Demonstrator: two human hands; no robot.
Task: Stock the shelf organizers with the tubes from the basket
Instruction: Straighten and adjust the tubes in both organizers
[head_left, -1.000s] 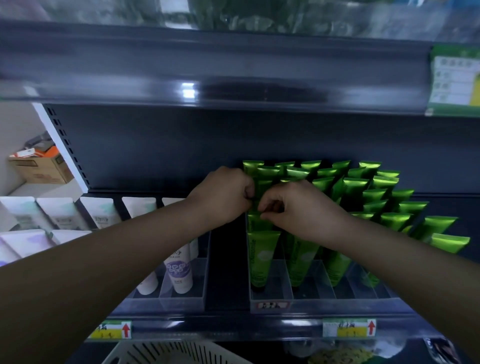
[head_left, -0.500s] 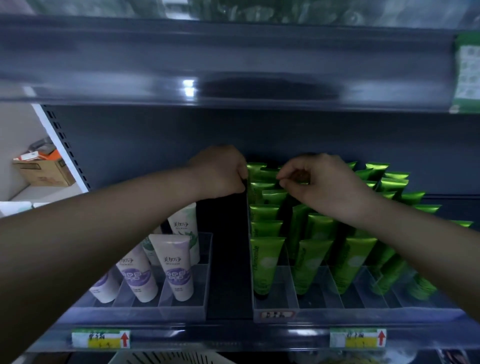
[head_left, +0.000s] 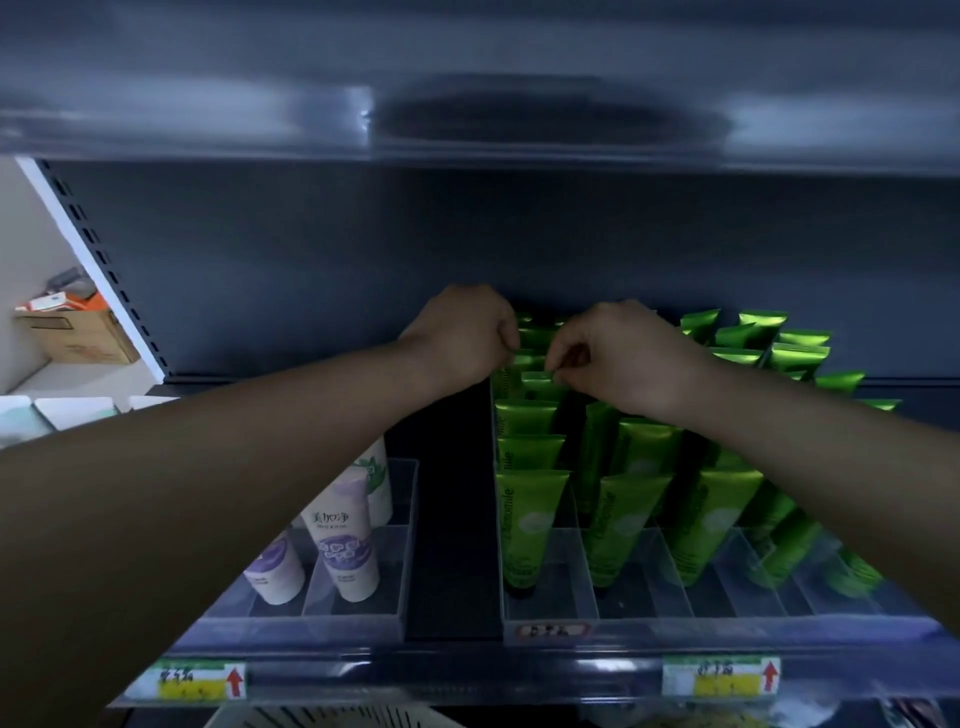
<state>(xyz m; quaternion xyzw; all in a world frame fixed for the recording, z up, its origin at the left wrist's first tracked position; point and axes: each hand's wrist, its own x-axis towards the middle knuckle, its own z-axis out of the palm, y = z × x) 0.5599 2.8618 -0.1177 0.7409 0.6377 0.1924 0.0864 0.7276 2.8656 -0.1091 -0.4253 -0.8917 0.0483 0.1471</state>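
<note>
Since a second ago, both hands have moved from the middle of the leftmost row to its back end; over the last half second they have barely shifted. The right hand (head_left: 623, 353) pinches the crimped top of a green tube (head_left: 540, 384) standing at the rear of that row, in the clear organizer (head_left: 550, 608) on the right half of the shelf (head_left: 467, 670). The left hand (head_left: 462, 338) has its fingers curled at the neighbouring tube tops; whether it grasps one cannot be told. The green tubes (head_left: 530, 519) are glossy and metallic, standing cap down and crimp up in close rows. The rim of the basket (head_left: 332, 719) shows below the shelf's front edge.
</note>
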